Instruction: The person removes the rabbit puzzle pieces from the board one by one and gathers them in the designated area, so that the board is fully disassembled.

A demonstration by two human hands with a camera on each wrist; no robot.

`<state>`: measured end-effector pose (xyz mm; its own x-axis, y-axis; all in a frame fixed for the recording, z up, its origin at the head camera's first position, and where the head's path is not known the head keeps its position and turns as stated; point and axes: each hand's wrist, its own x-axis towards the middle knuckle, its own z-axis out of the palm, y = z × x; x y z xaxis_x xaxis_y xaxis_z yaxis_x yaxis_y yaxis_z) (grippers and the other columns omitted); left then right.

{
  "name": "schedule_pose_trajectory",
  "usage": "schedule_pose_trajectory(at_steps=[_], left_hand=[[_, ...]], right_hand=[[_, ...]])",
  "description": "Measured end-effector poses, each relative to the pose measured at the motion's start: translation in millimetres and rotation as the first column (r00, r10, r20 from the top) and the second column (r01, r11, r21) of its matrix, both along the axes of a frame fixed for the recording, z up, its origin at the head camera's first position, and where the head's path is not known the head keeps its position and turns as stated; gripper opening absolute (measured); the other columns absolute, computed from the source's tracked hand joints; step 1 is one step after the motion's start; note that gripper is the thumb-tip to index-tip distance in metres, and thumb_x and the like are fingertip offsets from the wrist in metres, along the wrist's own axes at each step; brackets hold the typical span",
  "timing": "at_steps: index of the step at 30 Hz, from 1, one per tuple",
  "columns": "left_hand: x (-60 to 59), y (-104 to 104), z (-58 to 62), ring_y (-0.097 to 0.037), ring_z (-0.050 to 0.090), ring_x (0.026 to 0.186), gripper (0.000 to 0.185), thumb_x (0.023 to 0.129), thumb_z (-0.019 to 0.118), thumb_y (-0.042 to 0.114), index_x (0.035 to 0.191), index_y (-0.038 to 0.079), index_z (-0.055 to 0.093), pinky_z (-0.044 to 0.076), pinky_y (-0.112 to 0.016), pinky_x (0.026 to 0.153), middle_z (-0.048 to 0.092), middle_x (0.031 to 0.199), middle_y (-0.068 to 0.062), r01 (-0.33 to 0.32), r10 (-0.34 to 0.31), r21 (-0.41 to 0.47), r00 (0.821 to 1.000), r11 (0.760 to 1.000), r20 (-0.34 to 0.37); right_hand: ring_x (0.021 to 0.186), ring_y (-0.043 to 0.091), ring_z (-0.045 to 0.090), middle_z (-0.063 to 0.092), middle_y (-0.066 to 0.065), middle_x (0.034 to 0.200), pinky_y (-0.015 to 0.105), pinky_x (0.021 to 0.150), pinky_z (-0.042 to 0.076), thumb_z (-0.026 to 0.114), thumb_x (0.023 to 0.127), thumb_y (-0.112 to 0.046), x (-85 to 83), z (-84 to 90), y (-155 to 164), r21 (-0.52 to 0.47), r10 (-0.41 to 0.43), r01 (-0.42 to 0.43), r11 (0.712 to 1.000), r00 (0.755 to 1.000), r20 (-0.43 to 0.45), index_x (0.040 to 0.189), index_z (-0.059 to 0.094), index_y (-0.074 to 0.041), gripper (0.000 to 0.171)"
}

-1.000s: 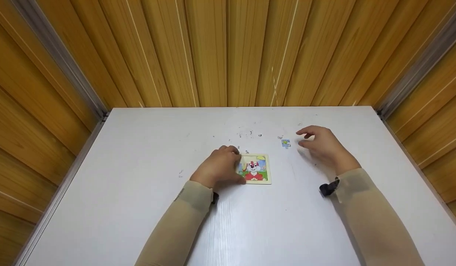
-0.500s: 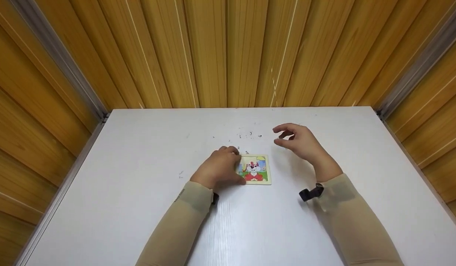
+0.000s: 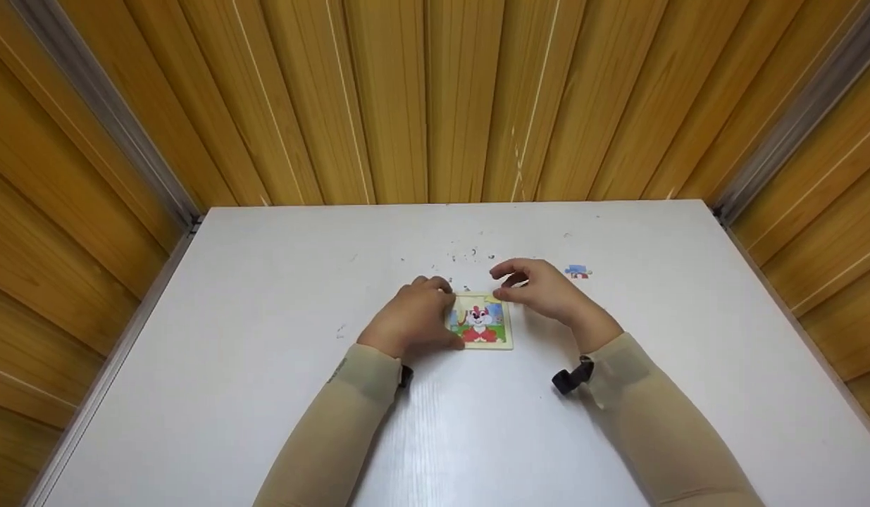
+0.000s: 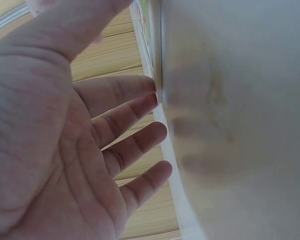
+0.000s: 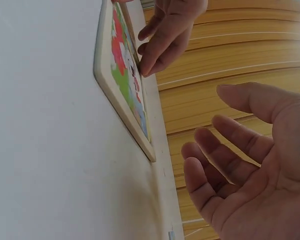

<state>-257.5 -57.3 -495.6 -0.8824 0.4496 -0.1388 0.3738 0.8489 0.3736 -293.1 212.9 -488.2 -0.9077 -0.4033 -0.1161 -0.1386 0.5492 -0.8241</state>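
A small square picture puzzle (image 3: 480, 331) in a pale wooden frame lies on the table, showing a red and white cartoon animal. My left hand (image 3: 415, 317) grips its frame at the left side, thumb near the lower edge and fingers at the upper corner. The puzzle's upper left shows a bare pale patch. My right hand (image 3: 544, 289) hovers by the upper right corner with fingers loosely bent. In the right wrist view, nothing shows between its thumb and fingers. A loose blue and red puzzle piece (image 3: 578, 271) lies on the table behind the right hand.
The white table (image 3: 265, 282) carries small dark marks beyond the puzzle. Wood-patterned panels (image 3: 392, 105) rise behind the table and along both sides. A black wrist device (image 3: 572, 379) hangs beneath the right sleeve.
My right hand has moved left and toward the puzzle corner. The blue and yellow piece seen earlier is out of sight; a blue and red one shows. My left hand stays on the frame.
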Motion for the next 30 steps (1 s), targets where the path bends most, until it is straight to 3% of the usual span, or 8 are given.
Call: schedule_pose_trajectory(at_steps=[5,12,23,30], left_hand=[[0.2,-2.1,-0.1,-0.031,0.057,0.144,0.065,0.085,0.1,0.045,0.137,0.011,0.08,0.049,-0.05,0.127,0.065,0.157,-0.005,0.007,-0.007,0.014,1.0,1.0,0.001],[-0.2,-1.9,-1.4,-0.031,0.058,0.143,0.063,0.085,0.1,0.046,0.133,0.01,0.081,0.049,-0.05,0.126,0.066,0.155,-0.006,0.019,-0.019,0.019,1.0,1.0,-0.007],[-1.9,-0.7,-2.3,-0.029,0.058,0.143,0.066,0.084,0.099,0.052,0.132,0.01,0.082,0.049,-0.049,0.127,0.067,0.154,-0.004,0.039,-0.04,-0.024,0.998,0.999,-0.048],[-0.9,-1.2,-3.0,-0.03,0.058,0.142,0.064,0.085,0.099,0.049,0.133,0.01,0.082,0.049,-0.049,0.127,0.067,0.153,-0.005,0.032,-0.033,-0.008,0.999,0.999,-0.036]], right_hand=[[0.137,0.039,0.067,0.072,0.018,0.149,0.056,0.12,0.052,0.079,0.104,-0.016,1.0,-9.4,-6.2,0.054,0.042,-0.043,0.998,0.999,0.02,0.146,0.073,-0.005,0.043],[0.156,0.044,0.056,0.071,0.018,0.155,0.063,0.135,0.039,0.077,0.101,-0.004,5.9,-15.9,-13.3,0.168,0.108,-0.099,0.981,0.993,-0.044,0.134,0.08,-0.004,0.033],[0.15,0.046,0.056,0.069,0.019,0.151,0.064,0.133,0.039,0.078,0.101,-0.006,6.3,-19.5,-14.7,0.295,0.216,-0.161,0.942,0.962,-0.165,0.125,0.084,-0.002,0.025],[0.148,0.043,0.056,0.069,0.016,0.148,0.062,0.133,0.039,0.079,0.101,-0.004,8.6,-18.8,-16.5,0.29,0.21,-0.156,0.944,0.963,-0.168,0.118,0.083,-0.007,0.018]])
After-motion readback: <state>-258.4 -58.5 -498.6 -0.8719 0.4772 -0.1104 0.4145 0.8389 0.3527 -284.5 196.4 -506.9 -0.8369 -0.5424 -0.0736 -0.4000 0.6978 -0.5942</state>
